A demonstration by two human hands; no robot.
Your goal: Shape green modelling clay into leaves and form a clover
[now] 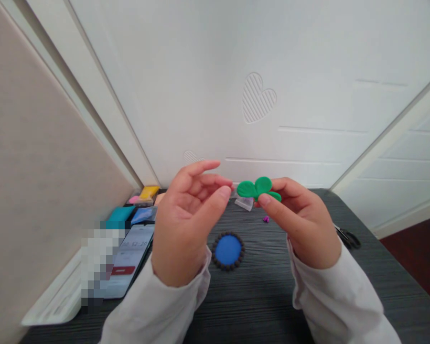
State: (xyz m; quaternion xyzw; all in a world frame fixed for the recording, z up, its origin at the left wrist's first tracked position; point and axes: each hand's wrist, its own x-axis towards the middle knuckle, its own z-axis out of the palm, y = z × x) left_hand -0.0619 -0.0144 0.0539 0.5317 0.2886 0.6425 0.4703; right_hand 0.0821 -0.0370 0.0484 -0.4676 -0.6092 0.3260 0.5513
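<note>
My right hand point(304, 220) pinches a green clay clover leaf point(263, 185) between thumb and fingers, above the dark table. The leaf has three rounded lobes, and grooves show on its left lobe. Just left of it is my left hand point(189, 220), its thumb and a fingertip pressed together and its index finger raised. Whatever those tips may hold is too small to make out. Below, between my wrists, a blue disc point(228, 249) ringed with dark brown balls lies flat. A small purple bit point(265, 219) rests on the table behind it.
At left lie a phone point(132, 253), a white tray point(57, 291), a teal pack point(120, 216), a blue packet point(143, 215) and a yellow pack point(149, 193). A clear plastic piece point(244, 204) sits at the back. Scissors point(348, 238) lie at right. A white panelled wall point(200, 95) rises behind.
</note>
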